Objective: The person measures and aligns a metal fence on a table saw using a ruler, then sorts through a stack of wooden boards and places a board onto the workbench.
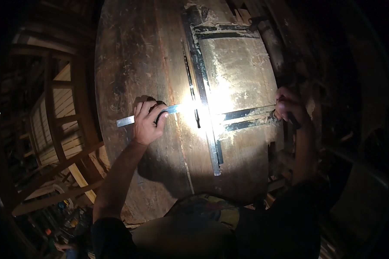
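My left hand [149, 121] is closed over a flat silvery metal bar [125, 121] lying across the wooden surface. A black part shows under its fingers, and the bar's right end runs into the glare. My right hand [289, 107] is closed in a fist at the right edge of a wooden panel [237, 60], beside the end of a dark strip [248, 113]. What it grips is too dark to make out. Between my hands a long straight bar [214, 157] lies lengthwise on the wood. A thin dark piece [197, 118] lies just left of it.
The wide worn wooden tabletop [129, 56] has a long seam. More dark strips [229, 35] cross the panel at its far end, with pale residue around them. Wooden framing [52, 108] stands at left, and clutter [73, 220] lies below it. Shadow covers the right side.
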The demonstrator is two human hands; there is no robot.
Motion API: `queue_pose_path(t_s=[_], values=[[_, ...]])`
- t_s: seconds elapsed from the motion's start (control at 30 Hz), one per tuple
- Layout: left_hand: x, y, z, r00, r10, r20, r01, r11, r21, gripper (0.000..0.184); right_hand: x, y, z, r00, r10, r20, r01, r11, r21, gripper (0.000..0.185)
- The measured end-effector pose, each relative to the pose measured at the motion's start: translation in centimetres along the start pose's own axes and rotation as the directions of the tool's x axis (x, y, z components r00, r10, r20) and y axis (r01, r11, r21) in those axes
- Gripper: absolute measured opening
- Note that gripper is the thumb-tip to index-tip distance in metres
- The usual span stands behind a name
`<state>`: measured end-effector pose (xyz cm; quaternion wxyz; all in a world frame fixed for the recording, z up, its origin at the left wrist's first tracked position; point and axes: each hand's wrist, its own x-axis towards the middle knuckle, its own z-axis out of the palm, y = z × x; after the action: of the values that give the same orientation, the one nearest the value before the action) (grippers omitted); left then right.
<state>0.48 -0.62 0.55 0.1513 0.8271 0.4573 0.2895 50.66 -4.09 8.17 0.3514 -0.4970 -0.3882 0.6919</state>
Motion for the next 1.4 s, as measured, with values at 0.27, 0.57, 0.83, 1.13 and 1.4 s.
queue_pose_path(t_s=[0.27, 0.57, 0.83, 1.13, 1.4], values=[[0.1, 0.3, -0.2, 1.000, 0.001, 0.011, -0.002, 1.000, 0.008, 0.023, -1.0, 4.7, 1.3, 0.796, -0.170, -0.581, 0.370, 0.897, 0.244, 0.009], [0.3, 0.6, -0.4, 1.000, 0.001, 0.017, -0.001, 1.000, 0.021, 0.023, -1.1, 8.2, -0.6, 0.415, -0.406, -0.814, 0.369, 0.893, -0.258, 0.015], [0.2, -0.1, 0.0, 1.000, -0.003, 0.003, 0.003, 1.000, -0.010, 0.019, -3.5, -1.0, 22.4, 0.854, -0.393, -0.341, 0.398, 0.916, -0.058, 0.039], [-0.2, -0.3, -0.1, 1.000, -0.004, -0.018, 0.003, 1.000, -0.024, 0.019, 5.3, 7.8, 31.4, 0.944, -0.139, -0.300, 0.020, 0.929, -0.369, 0.046], [-0.5, -0.5, -0.5, 1.000, -0.029, -0.008, 0.029, 0.999, -0.042, 0.021, 7.8, 7.3, 30.3, 0.936, -0.074, -0.344, -0.086, 0.899, -0.429, 0.036]])
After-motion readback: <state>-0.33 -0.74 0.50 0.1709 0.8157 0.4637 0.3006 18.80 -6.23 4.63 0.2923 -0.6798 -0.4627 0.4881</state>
